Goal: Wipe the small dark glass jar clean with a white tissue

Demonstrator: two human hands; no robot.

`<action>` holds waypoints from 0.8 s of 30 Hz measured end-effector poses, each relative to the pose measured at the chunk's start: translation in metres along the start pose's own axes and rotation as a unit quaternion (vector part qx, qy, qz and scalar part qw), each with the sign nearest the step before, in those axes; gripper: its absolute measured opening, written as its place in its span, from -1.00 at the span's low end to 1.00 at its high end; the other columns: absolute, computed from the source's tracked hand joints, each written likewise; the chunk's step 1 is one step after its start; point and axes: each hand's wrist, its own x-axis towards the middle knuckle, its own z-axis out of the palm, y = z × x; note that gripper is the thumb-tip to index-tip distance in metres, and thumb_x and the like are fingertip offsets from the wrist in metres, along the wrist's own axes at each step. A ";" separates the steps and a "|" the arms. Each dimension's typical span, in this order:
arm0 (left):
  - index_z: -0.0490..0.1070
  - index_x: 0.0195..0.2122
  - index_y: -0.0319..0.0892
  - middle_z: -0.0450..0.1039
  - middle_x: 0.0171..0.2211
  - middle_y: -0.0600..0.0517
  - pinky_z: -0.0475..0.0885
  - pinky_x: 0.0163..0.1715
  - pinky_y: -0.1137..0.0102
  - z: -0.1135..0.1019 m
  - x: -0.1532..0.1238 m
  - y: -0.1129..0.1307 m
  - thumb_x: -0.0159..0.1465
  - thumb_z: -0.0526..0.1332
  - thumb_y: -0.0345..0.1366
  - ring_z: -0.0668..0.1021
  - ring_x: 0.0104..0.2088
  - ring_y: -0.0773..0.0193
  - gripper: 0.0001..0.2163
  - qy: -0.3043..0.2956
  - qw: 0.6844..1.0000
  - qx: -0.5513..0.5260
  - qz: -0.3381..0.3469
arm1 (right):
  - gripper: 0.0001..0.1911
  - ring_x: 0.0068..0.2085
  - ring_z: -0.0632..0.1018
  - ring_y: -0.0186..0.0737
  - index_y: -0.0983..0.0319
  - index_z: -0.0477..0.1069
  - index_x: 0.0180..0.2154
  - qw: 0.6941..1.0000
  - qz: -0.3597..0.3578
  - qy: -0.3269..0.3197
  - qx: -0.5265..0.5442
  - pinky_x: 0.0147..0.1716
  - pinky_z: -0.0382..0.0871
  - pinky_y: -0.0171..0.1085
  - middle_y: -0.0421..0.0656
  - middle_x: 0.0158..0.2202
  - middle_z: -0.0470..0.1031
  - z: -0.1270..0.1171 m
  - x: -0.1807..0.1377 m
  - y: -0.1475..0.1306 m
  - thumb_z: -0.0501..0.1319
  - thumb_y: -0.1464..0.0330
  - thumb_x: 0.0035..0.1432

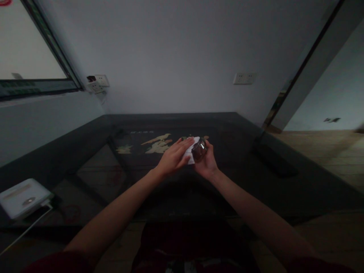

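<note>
Over the middle of the dark glass-topped table (227,170), my right hand (208,163) is closed round a small, dark, shiny, faceted object that looks like a glass (199,150). It is tilted, and the dim light hides its exact kind. My left hand (176,156) presses a white tissue or cloth (189,154) against the left side of the object. The left fingers lie close together over the white piece, which sticks out above and below them. Part of the object's right side is behind the right fingers.
A white box-shaped device (25,197) with a white cable (28,229) sits at the table's left edge. A flat dark item (274,161) lies to the right. Wall sockets (243,78) and a plug by the sockets on the left (96,84) are beyond the table.
</note>
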 end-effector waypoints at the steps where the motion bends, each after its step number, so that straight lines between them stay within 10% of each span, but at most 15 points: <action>1: 0.37 0.13 -0.06 0.35 0.18 -0.08 0.06 0.30 0.07 -0.001 0.000 0.000 0.23 0.22 -0.19 0.36 0.22 0.07 -0.59 0.006 1.000 0.008 -0.005 | -0.50 -0.09 0.58 -0.04 0.09 0.51 -0.27 1.000 0.014 -0.006 0.004 -0.10 0.47 -0.06 -0.20 -0.27 0.63 0.000 0.000 -0.001 0.14 -0.15 0.00; 10: 0.56 -0.11 -0.02 0.54 -0.03 -0.04 0.15 0.27 0.04 -0.004 -0.005 0.010 0.05 0.39 -0.29 0.51 0.08 0.04 -0.67 0.054 0.996 -0.057 -0.047 | -0.38 -0.17 0.61 -0.07 0.08 0.49 -0.15 0.999 -0.030 0.024 0.003 -0.14 0.49 -0.06 -0.19 -0.25 0.63 -0.004 0.006 -0.003 0.13 -0.22 -0.02; 17: 0.37 0.13 -0.05 0.34 0.18 -0.07 0.13 0.28 0.07 0.009 -0.006 0.014 0.17 0.31 -0.23 0.37 0.21 0.08 -0.53 -0.032 0.997 0.024 0.064 | -0.43 -0.07 0.58 -0.01 0.18 0.50 -0.26 0.999 0.045 -0.026 -0.007 0.03 0.42 -0.04 -0.10 -0.23 0.62 -0.006 0.004 0.010 0.16 -0.16 -0.01; 24: 0.28 0.20 -0.20 0.26 0.22 -0.21 0.15 0.27 0.07 0.010 -0.002 0.013 0.28 0.19 -0.18 0.30 0.25 0.08 -0.53 -0.027 0.991 0.126 0.034 | -0.51 0.02 0.53 0.03 0.11 0.46 -0.21 1.000 -0.009 0.015 -0.013 0.01 0.44 0.00 -0.14 -0.16 0.59 -0.009 0.008 0.014 0.18 -0.11 -0.01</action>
